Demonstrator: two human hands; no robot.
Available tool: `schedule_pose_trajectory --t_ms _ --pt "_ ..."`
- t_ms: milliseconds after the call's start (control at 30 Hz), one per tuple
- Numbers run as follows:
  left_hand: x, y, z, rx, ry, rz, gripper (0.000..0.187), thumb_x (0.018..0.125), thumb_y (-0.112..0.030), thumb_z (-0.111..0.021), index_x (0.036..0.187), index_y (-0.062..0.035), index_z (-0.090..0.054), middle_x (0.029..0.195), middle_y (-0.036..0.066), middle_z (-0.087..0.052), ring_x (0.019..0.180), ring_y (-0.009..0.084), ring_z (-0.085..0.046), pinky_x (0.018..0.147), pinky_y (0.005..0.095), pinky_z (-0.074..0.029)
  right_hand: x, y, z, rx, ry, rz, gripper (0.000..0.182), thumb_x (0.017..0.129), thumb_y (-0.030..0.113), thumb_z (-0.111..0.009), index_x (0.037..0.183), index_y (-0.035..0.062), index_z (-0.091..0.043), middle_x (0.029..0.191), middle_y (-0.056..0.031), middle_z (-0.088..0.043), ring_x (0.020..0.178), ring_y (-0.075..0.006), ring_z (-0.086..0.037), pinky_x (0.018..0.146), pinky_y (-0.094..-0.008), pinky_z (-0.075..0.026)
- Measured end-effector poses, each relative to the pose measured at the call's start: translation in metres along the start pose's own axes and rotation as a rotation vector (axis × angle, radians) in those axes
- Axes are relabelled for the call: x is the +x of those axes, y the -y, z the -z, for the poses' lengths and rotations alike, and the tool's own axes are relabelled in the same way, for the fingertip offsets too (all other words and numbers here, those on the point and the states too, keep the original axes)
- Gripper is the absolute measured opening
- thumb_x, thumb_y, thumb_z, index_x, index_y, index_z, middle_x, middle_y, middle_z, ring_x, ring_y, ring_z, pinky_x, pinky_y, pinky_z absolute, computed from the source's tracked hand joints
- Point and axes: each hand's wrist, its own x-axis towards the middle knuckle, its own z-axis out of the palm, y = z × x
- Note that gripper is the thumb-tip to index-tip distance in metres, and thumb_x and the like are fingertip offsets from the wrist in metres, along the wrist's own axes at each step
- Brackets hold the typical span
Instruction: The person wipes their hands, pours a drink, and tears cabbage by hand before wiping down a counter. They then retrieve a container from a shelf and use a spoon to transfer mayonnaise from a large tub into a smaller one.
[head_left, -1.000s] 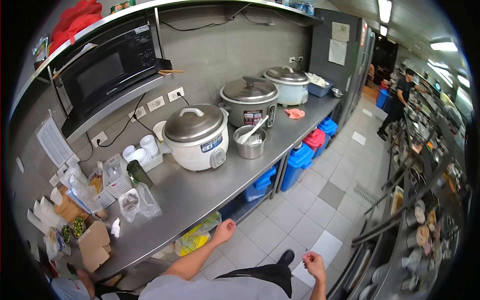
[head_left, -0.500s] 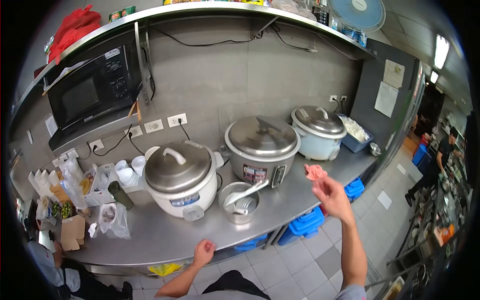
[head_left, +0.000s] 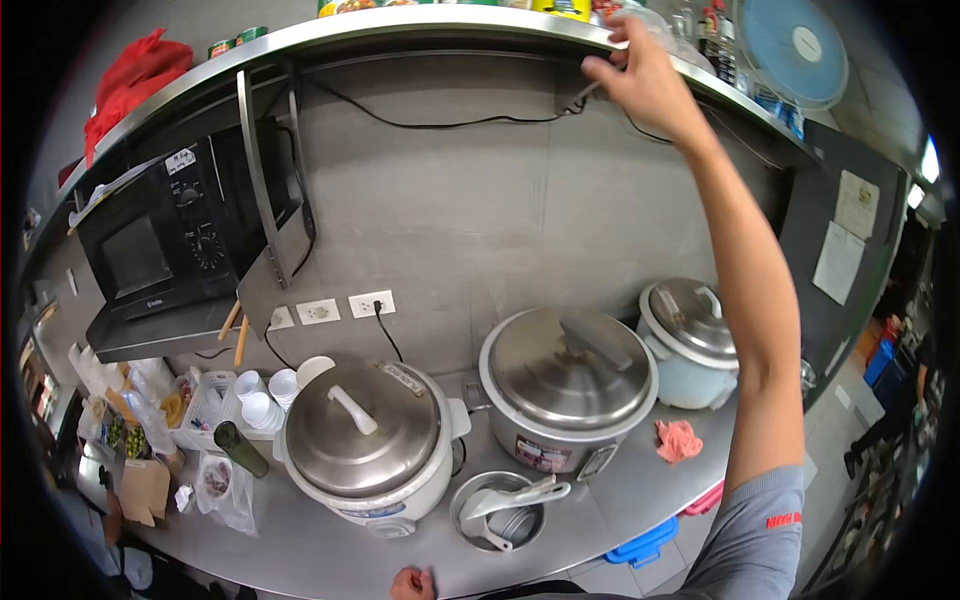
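My right hand point(head_left: 645, 80) is raised to the edge of the overhead shelf point(head_left: 440, 17), below a clear plastic bag point(head_left: 668, 38). Its fingers are apart and nothing shows in them. My left hand point(head_left: 411, 584) is at the counter's front edge, its fingers curled in with nothing visible in them; the frame's bottom cuts it off. In front of me stand a white rice cooker point(head_left: 365, 430), a larger grey rice cooker point(head_left: 570, 390) and a pale blue one point(head_left: 690, 340), all lidded. A steel pot point(head_left: 498, 510) holds white paddles. A crumpled pink cloth point(head_left: 678, 441) lies at the right.
A black microwave point(head_left: 170, 225) sits on a wall bracket at left. White cups point(head_left: 262, 410), a dark green bottle point(head_left: 241, 448) and a plastic bag point(head_left: 222, 490) crowd the counter's left side. A blue fan point(head_left: 795, 50) stands on the shelf. Another person works at far right.
My right hand has let go of the pink cloth, left on the counter, and risen to the shelf. The view has tilted upward, and my left hand appears lower in it.
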Motion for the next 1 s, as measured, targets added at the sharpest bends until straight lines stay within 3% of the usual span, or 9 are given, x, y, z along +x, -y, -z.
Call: schedule_pose_trajectory --t_ms 33,67,100,133,200,300,500,800,1000 --pt "-0.004 -0.003 -0.002 0.029 -0.017 0.004 0.018 0.092 -0.023 -0.071 0.086 -0.0075 -0.064 0.066 0.011 -0.059 0.056 0.0248 -0.053 0.054 0.0398 -0.046 0.029 -0.021 -0.004 -0.092 -0.024 0.171 0.074 0.085 0.036 -0.082 0.14 0.0 -0.048 0.122 -0.0178 -0.064 0.105 -0.0242 -0.064 0.09 -0.0364 -0.053" --pt "-0.006 -0.002 -0.007 0.024 -0.038 -0.008 0.018 0.092 -0.022 -0.07 0.085 -0.0075 -0.063 0.065 0.011 -0.058 0.056 0.0248 -0.054 0.054 0.0399 -0.046 0.045 -0.007 -0.008 -0.104 -0.119 0.03 0.042 0.092 0.018 -0.075 0.122 -0.0056 -0.059 0.098 -0.0109 -0.071 0.084 -0.019 -0.067 0.075 -0.0328 -0.056" --pt "-0.006 0.002 -0.009 0.019 -0.062 -0.023 0.018 0.092 -0.022 -0.07 0.084 -0.0075 -0.062 0.065 0.012 -0.058 0.056 0.0247 -0.054 0.054 0.0401 -0.046 0.074 -0.035 -0.027 0.239 -0.107 -0.098 0.066 0.088 0.026 -0.078 0.135 -0.0083 -0.046 0.108 -0.0194 -0.07 0.097 -0.0277 -0.068 0.087 -0.0394 -0.055" --pt "-0.007 0.004 -0.01 0.017 -0.083 -0.035 0.019 0.092 -0.022 -0.069 0.083 -0.0075 -0.062 0.065 0.012 -0.057 0.056 0.0247 -0.054 0.054 0.0402 -0.046 0.09 -0.041 -0.021 0.056 -0.048 -0.22 0.083 0.085 0.033 -0.08 0.141 -0.0103 -0.037 0.109 -0.0239 -0.07 0.101 -0.0309 -0.069 0.091 -0.0393 -0.055" --pt "-0.013 -0.001 -0.008 0.037 -0.079 0.023 0.018 0.091 -0.021 -0.069 0.081 -0.0072 -0.061 0.066 0.013 -0.057 0.057 0.0288 -0.055 0.055 0.0418 -0.047 0.116 -0.045 -0.031 -0.18 -0.092 -0.382 0.081 0.083 0.04 -0.08 0.137 -0.0106 -0.046 0.114 -0.0243 -0.07 0.103 -0.0311 -0.07 0.092 -0.0393 -0.055" --pt "0.006 -0.035 0.004 0.109 -0.059 0.066 0.018 0.089 -0.02 -0.07 0.081 -0.007 -0.061 0.067 0.015 -0.057 0.057 0.0333 -0.054 0.056 0.0432 -0.047 0.161 -0.116 -0.066 0.063 0.136 -0.411 0.125 0.07 0.066 -0.085 0.147 -0.0163 -0.031 0.13 -0.0296 -0.06 0.126 -0.0353 -0.059 0.108 -0.0442 -0.045" --pt "0.012 -0.046 0.002 0.189 -0.141 -0.006 0.031 0.09 -0.03 -0.074 0.076 -0.0081 -0.058 0.065 0.013 -0.055 0.055 0.0337 -0.052 0.053 0.0435 -0.044 0.184 -0.132 -0.095 0.039 0.12 -0.478 0.108 0.061 0.06 -0.087 0.134 -0.0115 -0.054 0.117 -0.0205 -0.068 0.096 -0.0271 -0.069 0.085 -0.0392 -0.054" --pt "0.016 -0.046 -0.001 0.235 -0.095 0.047 0.036 0.091 -0.037 -0.073 0.075 -0.0084 -0.058 0.064 0.014 -0.054 0.055 0.0361 -0.052 0.053 0.0461 -0.043 0.145 -0.026 -0.062 0.159 0.06 -0.26 0.061 0.082 0.044 -0.076 0.118 -0.0044 -0.069 0.113 -0.0212 -0.072 0.103 -0.0293 -0.07 0.088 -0.0386 -0.054" --pt "0.017 -0.043 0.0 0.255 -0.065 0.063 0.035 0.091 -0.037 -0.073 0.075 -0.0081 -0.058 0.065 0.015 -0.056 0.057 0.038 -0.053 0.055 0.0468 -0.045 0.163 0.01 -0.098 0.376 0.153 -0.031 0.063 0.089 0.056 -0.073 0.123 0.0031 -0.07 0.118 -0.0158 -0.073 0.111 -0.0239 -0.067 0.093 -0.0347 -0.051"
